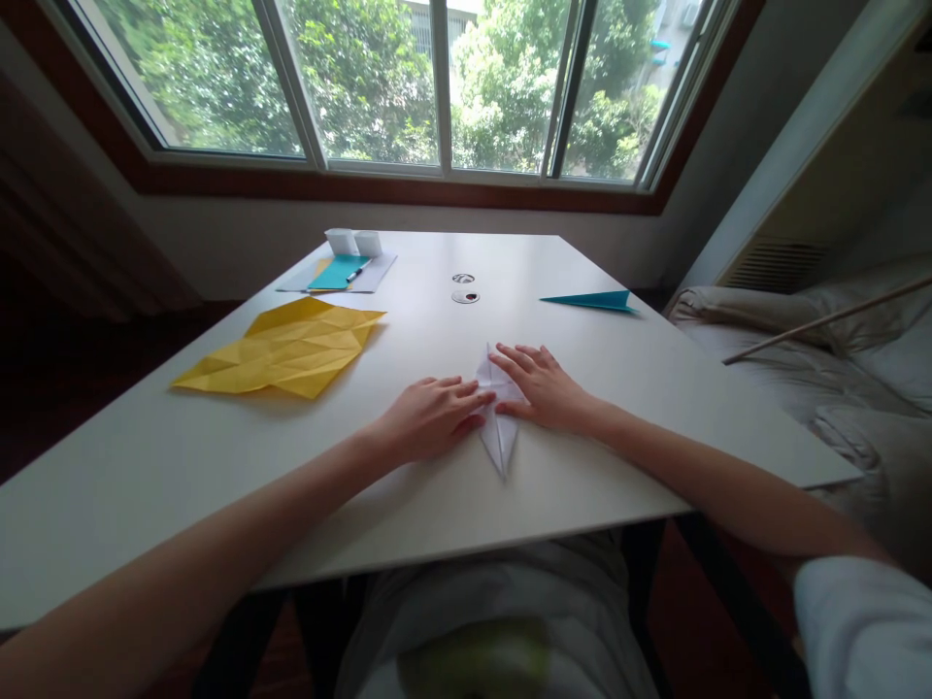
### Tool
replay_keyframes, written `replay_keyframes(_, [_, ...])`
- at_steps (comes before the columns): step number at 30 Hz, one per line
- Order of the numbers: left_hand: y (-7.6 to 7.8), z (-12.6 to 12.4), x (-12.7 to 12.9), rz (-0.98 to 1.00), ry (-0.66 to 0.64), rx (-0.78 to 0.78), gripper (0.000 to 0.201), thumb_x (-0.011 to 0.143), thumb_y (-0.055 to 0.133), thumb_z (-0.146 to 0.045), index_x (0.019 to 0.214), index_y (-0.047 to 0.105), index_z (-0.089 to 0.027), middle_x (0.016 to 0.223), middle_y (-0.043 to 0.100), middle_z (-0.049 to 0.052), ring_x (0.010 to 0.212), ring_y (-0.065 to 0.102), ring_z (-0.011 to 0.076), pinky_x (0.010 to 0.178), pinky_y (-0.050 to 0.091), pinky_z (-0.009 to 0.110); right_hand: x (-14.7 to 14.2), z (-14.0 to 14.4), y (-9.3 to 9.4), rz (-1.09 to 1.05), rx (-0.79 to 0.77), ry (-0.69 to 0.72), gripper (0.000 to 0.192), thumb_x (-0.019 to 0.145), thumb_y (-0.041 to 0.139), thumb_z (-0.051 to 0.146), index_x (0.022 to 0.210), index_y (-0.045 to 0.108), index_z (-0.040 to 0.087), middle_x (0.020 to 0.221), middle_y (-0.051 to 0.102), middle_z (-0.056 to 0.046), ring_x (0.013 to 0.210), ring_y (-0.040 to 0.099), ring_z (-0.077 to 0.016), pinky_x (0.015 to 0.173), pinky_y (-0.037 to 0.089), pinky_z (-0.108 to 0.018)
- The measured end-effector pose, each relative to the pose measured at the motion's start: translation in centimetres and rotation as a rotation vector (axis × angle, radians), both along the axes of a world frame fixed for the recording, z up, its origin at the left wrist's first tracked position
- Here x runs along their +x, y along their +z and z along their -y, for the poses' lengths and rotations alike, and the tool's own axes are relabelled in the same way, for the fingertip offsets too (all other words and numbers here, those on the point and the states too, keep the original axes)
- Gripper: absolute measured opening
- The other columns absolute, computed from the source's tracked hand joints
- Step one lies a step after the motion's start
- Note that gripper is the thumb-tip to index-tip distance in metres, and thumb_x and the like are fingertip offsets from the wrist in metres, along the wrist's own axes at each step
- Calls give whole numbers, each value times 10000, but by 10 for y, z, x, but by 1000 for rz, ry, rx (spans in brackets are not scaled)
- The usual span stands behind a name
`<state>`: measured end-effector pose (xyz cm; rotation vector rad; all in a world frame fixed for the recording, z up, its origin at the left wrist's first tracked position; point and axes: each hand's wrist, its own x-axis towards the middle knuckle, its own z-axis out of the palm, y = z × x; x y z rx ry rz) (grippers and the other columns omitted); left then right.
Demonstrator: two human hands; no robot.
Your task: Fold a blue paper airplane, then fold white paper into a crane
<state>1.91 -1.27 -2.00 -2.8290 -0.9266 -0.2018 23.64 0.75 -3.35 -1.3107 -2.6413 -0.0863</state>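
Note:
A small white folded paper piece, pointed toward me, lies on the white table. My left hand rests flat on the table with its fingertips pressing the paper's left side. My right hand lies palm down over the paper's upper right part, fingers spread. Both hands press the paper against the tabletop; neither lifts it.
A creased yellow paper sheet lies to the left. A teal folded paper sits at the far right. Far back are a teal notebook with a pen and small white boxes. A bed stands to the right.

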Motion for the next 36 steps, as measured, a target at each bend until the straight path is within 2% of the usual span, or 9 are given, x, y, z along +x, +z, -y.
replay_keyframes(9, [0, 2, 1, -41, 7, 17, 350, 933, 294, -309, 1229, 470, -246, 1181, 564, 77, 1061, 539, 224, 855, 450, 367, 5, 5, 7, 33, -99, 163, 780, 759, 450, 648, 1404, 221, 274, 1494, 143, -71, 1335, 146, -320, 1046, 125, -577])
replay_keyframes(16, [1, 4, 1, -31, 8, 17, 348, 938, 290, -317, 1223, 475, -240, 1181, 570, 71, 1081, 530, 226, 850, 449, 370, 4, 12, 12, 8, -157, 230, 876, 698, 514, 671, 1414, 173, 299, 1495, 132, -75, 1342, 121, -327, 1043, 100, -585])
replay_keyframes(25, [3, 5, 2, -45, 23, 15, 320, 930, 314, -315, 1033, 591, -195, 1105, 620, 80, 1061, 542, 221, 848, 449, 361, 0, 19, 17, -24, -217, 312, 936, 638, 579, 667, 1405, 215, 272, 1491, 132, -94, 1342, 104, -337, 1048, 68, -577])
replay_keyframes(33, [1, 5, 2, -39, 35, 23, 314, 929, 311, -312, 1066, 576, -213, 1162, 600, 63, 1086, 529, 220, 851, 442, 376, -3, 27, 22, -44, -280, 369, 1033, 628, 594, 653, 1432, 70, 270, 1499, 89, -91, 1350, 84, -336, 1045, 39, -585])
replay_keyframes(36, [1, 4, 0, -36, 65, 35, 309, 922, 326, -316, 1061, 576, -200, 1158, 598, 75, 1052, 550, 219, 843, 445, 373, -2, 29, 25, -34, -270, 383, 1060, 605, 594, 676, 1432, 74, 268, 1500, 85, -88, 1351, 70, -339, 1048, 22, -582])
